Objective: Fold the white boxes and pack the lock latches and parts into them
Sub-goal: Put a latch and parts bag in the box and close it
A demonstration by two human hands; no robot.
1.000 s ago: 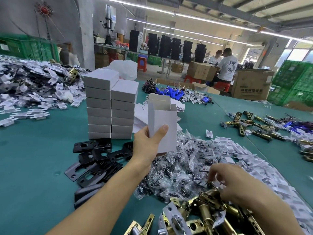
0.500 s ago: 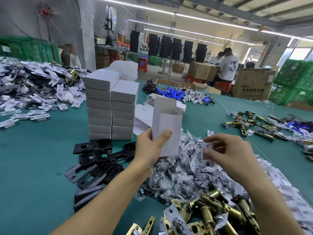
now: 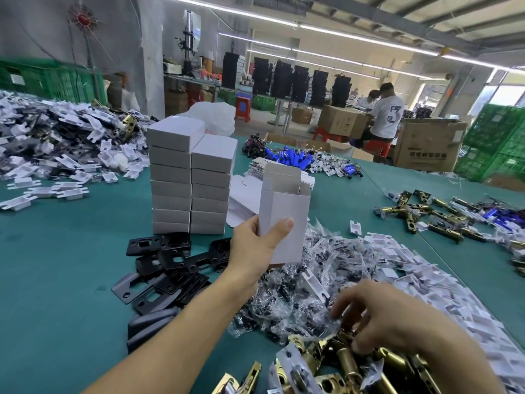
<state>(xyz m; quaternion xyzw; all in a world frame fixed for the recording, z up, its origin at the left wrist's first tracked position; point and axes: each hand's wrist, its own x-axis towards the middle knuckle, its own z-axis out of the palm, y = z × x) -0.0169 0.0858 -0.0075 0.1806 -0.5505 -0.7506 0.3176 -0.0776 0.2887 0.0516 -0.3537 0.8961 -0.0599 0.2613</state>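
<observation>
Centre frame, the left hand (image 3: 253, 249) holds an open-topped white box (image 3: 287, 207) upright, grip clamped on its lower left edge, above bagged parts (image 3: 295, 305). Lower right, the right hand (image 3: 390, 319) touches brass latches (image 3: 345, 362); I cannot tell whether its grip is closed. Green bench (image 3: 56, 268) shows at lower left.
</observation>
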